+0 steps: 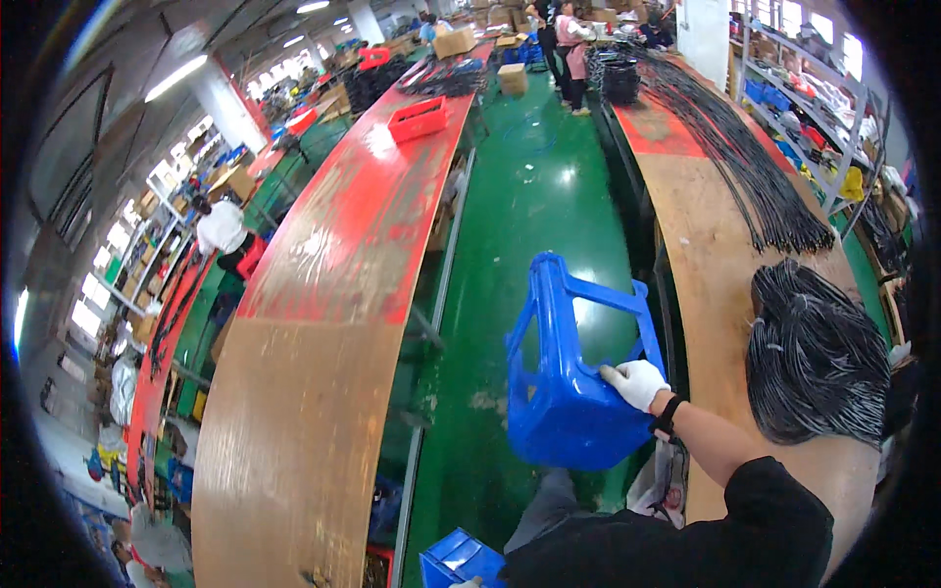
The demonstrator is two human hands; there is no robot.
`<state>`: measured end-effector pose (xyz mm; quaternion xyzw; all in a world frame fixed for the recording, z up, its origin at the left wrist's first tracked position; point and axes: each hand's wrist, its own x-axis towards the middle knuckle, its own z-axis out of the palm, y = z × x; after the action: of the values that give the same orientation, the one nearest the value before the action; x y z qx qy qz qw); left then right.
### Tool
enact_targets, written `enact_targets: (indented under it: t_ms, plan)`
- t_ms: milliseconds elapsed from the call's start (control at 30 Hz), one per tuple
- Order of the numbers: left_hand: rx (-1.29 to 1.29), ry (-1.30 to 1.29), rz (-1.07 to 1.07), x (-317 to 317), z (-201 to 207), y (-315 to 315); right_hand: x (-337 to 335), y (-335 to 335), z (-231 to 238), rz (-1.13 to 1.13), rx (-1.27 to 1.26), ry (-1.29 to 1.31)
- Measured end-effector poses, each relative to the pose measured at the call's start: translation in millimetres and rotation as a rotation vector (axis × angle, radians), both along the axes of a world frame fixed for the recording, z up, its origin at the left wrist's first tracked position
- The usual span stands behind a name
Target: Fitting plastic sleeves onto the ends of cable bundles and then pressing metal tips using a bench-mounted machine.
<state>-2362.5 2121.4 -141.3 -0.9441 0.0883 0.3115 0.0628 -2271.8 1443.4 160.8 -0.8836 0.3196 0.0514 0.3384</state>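
Observation:
My right hand (638, 385), in a white glove, is closed on the edge of a blue plastic stool (569, 402). The stool hangs tilted over the aisle, its legs pointing away from me. At the bottom edge, a sliver of my white-gloved left hand (469, 583) shows against a second blue plastic thing (459, 555). Most of that thing is cut off, and the fingers of the left hand are hidden, so its grip cannot be made out.
A long worktable (304, 392) runs along the left, with a red crate (419, 119) on it. On the right table (711, 323) lie a bundle of black cables (814, 353) and long cable strands (725, 137). Green floor (500, 225) lies between. People (573, 49) stand far ahead; another person (223, 230) is at left.

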Motion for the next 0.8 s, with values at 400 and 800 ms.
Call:
enact_targets:
  t_ms: [400, 800]
  plan:
    - [-0.301, 0.032, 0.440, 334, -2, -391, 247, -281, 2, -0.029, 0.109, -0.076]
    - [-0.391, -0.100, 0.327, 606, 117, -773, 479, -608, 6, 0.042, 0.126, -0.137]
